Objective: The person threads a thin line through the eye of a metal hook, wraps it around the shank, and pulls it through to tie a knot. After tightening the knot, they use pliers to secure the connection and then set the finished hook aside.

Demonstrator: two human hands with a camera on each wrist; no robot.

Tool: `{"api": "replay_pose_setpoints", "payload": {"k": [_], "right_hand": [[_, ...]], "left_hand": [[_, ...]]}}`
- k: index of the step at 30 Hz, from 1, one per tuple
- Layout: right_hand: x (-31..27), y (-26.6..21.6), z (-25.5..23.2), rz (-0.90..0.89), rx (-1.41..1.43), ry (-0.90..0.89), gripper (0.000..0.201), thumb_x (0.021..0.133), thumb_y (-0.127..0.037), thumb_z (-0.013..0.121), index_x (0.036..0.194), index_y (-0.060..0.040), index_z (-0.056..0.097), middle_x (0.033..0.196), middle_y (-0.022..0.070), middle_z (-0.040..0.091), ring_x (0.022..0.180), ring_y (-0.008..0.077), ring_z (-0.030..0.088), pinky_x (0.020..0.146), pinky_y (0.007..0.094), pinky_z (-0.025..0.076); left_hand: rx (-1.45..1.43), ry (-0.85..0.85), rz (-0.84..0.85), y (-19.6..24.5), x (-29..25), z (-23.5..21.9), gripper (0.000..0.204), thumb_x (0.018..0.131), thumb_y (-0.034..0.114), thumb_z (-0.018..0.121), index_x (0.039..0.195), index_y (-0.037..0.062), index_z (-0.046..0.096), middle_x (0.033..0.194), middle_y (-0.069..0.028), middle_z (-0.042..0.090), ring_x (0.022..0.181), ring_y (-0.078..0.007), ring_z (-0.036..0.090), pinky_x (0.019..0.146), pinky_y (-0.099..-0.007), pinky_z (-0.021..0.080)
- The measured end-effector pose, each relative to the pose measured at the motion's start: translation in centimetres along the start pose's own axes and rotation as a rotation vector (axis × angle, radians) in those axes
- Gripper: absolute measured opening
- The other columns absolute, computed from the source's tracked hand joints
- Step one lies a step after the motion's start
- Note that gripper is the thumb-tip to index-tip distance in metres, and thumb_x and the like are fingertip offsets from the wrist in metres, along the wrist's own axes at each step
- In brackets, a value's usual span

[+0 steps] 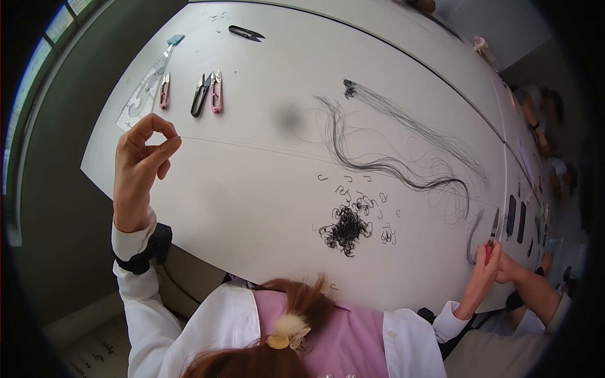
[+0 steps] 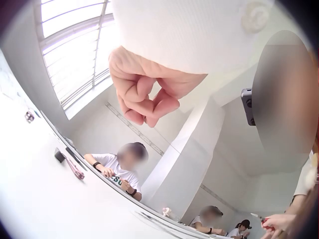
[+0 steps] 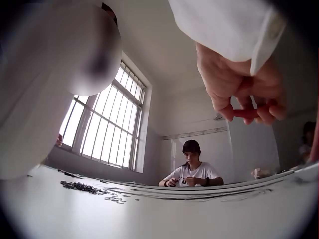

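Observation:
In the head view my left hand [image 1: 137, 165] is raised over the left side of the table, thumb and index finger pinching the end of a few thin hair strands [image 1: 252, 150]. These run taut to the right toward a wavy dark bundle of hair [image 1: 378, 167]. The left wrist view shows the same left hand [image 2: 144, 94] with its fingertips together. At the far right, my right hand [image 1: 482, 277] grips red-handled thread snips [image 1: 493, 230], blades pointing away from me. The right wrist view has the right hand [image 3: 241, 89] curled round the red handle [image 3: 244, 113].
A pile of short curled hair clippings [image 1: 346, 230] lies mid-table. Behind it is a straighter hair bundle [image 1: 416, 120]. Black snips [image 1: 200, 97], pink snips [image 1: 217, 94] and a clear set square [image 1: 142, 94] lie at the left. Another person's arm [image 1: 529, 280] is close to my right hand.

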State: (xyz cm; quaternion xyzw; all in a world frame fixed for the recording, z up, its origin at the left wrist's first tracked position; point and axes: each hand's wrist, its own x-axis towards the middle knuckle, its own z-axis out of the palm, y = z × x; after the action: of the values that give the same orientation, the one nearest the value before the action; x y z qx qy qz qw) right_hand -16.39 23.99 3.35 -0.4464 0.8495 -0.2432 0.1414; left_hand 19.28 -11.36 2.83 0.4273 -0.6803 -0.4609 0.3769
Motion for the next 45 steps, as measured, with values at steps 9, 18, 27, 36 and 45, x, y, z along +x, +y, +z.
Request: {"api": "replay_pose_setpoints", "payload": {"k": [9, 18, 27, 36, 45], "right_hand": [[-8.2, -4.0, 3.9, 0.329, 0.051, 0.455, 0.020, 0.084, -0.006, 0.046, 0.103, 0.0024, 0.045, 0.089, 0.0142, 0.048, 0.081, 0.0237, 0.048, 0.078, 0.0306, 0.040], [-8.2, -5.1, 6.4, 0.202, -0.224, 0.279, 0.023, 0.080, 0.001, 0.050, 0.102, 0.0021, 0.043, 0.096, 0.0176, 0.044, 0.088, 0.0349, 0.050, 0.079, 0.0387, 0.041], [-6.9, -4.3, 8.5, 0.061, -0.352, 0.157, 0.033, 0.077, -0.002, 0.058, 0.107, 0.0018, 0.043, 0.100, 0.0156, 0.043, 0.095, 0.0326, 0.047, 0.085, 0.0383, 0.038], [-5.7, -3.8, 8.3, -0.113, -0.374, 0.060, 0.056, 0.066, -0.010, 0.075, 0.111, 0.0000, 0.044, 0.108, 0.0148, 0.041, 0.098, 0.0335, 0.043, 0.086, 0.0409, 0.037], [-6.1, -2.3, 5.9, -0.072, -0.262, 0.292, 0.048, 0.083, -0.029, 0.062, 0.116, 0.0003, 0.042, 0.112, 0.0149, 0.041, 0.103, 0.0306, 0.045, 0.091, 0.0397, 0.036]], "left_hand": [[-0.103, -0.162, 0.012, 2.6, -5.1, -0.1, 0.011, 0.076, 0.001, 0.066, 0.074, 0.0023, 0.055, 0.073, -0.0041, 0.053, 0.043, 0.0001, 0.040, 0.036, -0.0137, 0.028], [-0.255, -0.220, 0.015, 3.1, -11.5, 4.8, 0.011, 0.077, -0.010, 0.059, 0.075, -0.0019, 0.052, 0.077, -0.0053, 0.056, 0.045, -0.0007, 0.042, 0.039, -0.0157, 0.029], [-0.190, -0.184, 0.105, 2.6, -12.4, 5.6, 0.012, 0.073, -0.010, 0.063, 0.075, -0.0014, 0.055, 0.076, -0.0023, 0.056, 0.048, 0.0004, 0.041, 0.040, -0.0165, 0.028], [-0.099, -0.168, 0.132, 3.2, -13.1, 6.4, 0.014, 0.071, -0.007, 0.069, 0.073, 0.0003, 0.057, 0.072, -0.0018, 0.060, 0.046, -0.0024, 0.041, 0.041, -0.0188, 0.031], [-0.207, -0.025, 0.066, 1.8, -11.9, 6.1, 0.011, 0.074, -0.010, 0.064, 0.074, -0.0018, 0.056, 0.070, 0.0004, 0.058, 0.045, 0.0008, 0.035, 0.040, -0.0164, 0.025]]}}
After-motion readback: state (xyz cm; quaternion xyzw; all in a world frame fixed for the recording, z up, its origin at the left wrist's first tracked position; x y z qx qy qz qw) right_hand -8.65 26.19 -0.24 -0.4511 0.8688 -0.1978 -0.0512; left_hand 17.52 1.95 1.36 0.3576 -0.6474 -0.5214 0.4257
